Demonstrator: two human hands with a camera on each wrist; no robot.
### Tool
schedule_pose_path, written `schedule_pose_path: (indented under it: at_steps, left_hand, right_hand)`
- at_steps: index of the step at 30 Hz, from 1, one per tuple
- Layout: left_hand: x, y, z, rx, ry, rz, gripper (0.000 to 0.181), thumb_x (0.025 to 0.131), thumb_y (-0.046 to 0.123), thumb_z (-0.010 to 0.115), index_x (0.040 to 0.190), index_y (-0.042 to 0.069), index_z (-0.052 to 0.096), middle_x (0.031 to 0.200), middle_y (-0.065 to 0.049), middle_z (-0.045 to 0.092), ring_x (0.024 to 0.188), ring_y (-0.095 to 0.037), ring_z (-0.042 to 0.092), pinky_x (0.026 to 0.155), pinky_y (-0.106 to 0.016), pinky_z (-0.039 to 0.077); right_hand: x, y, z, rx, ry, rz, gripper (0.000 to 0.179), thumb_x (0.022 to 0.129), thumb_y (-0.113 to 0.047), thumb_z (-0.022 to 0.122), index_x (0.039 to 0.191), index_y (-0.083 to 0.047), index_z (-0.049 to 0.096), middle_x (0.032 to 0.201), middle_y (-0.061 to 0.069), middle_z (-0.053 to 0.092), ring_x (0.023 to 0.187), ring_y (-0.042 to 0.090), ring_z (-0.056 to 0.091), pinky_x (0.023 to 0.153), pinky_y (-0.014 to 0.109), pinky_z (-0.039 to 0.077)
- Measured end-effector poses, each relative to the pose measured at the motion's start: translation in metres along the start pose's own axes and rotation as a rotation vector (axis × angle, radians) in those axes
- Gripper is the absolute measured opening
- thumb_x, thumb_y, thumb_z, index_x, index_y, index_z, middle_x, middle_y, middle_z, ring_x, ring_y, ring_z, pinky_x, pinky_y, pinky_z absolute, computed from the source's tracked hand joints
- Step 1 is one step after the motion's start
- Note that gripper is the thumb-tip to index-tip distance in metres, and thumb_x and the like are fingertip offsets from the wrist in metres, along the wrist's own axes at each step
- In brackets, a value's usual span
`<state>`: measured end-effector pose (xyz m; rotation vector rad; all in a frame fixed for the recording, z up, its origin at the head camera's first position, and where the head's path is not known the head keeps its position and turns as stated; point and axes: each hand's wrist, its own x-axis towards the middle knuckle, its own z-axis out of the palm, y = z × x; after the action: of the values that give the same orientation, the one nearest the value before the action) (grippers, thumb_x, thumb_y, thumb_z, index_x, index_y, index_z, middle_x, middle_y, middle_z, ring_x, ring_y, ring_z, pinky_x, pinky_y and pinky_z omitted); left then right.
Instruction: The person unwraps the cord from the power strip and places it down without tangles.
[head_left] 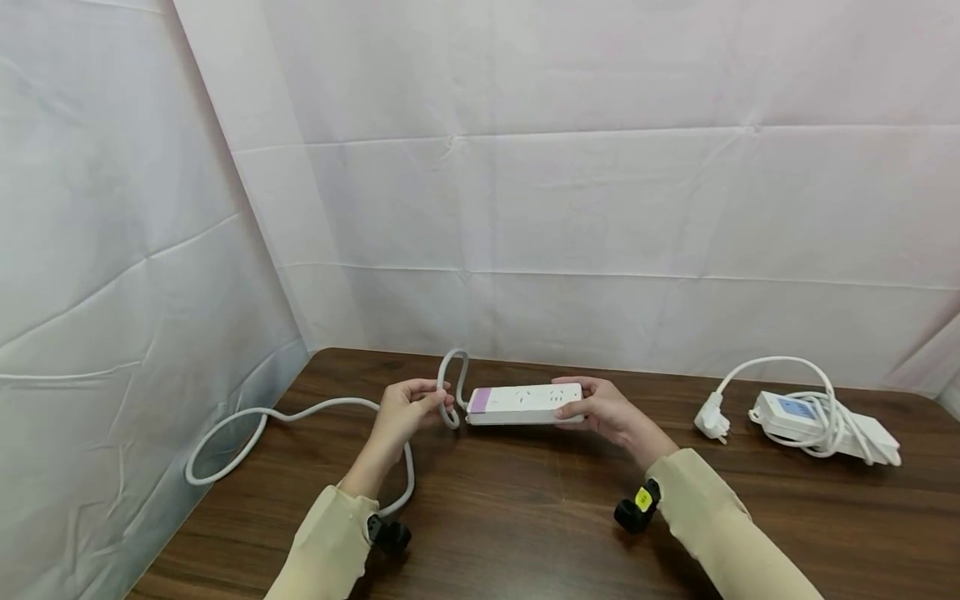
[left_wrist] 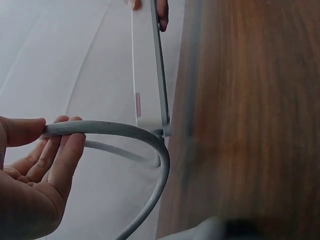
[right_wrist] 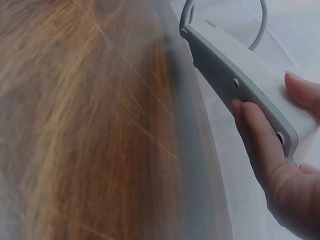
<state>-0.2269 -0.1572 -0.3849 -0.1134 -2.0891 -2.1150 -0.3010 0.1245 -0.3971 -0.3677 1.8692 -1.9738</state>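
Observation:
A white power strip (head_left: 525, 403) with a purple end is held above the table by my right hand (head_left: 606, 412). In the right wrist view the thumb lies on the strip's white side, and fingers (right_wrist: 262, 137) press against its grey underside (right_wrist: 240, 82). My left hand (head_left: 405, 410) pinches the strip's grey cord (left_wrist: 105, 128) between thumb and fingertips, close to the purple end. From there the cord loops up and back into the strip. Its remaining length (head_left: 225, 471) curves out past the left table edge and back under the left forearm.
On the right of the brown wooden table (head_left: 525, 517) lies a second white power strip (head_left: 873, 433) with a blue label, its white cord wound round it. Its plug (head_left: 711, 418) rests to the left. White cloth (head_left: 525, 208) hangs behind and at the left.

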Motion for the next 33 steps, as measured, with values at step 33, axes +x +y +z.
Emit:
schedule_pose_path:
  at_steps: [33]
  left_hand:
    - [-0.004,-0.018,0.028,0.389,-0.201,0.011,0.026,0.079,0.004,0.067,0.1,-0.009,0.062,0.087,-0.014,0.067,0.075,-0.014,0.061,0.066,-0.025,0.05]
  right_hand:
    - [0.009,0.005,0.012,-0.876,0.09,0.0,0.057,0.057,-0.002,0.082,0.109,0.003,0.061,0.112,0.017,0.06,0.098,0.024,0.054,0.087,0.04,0.042]
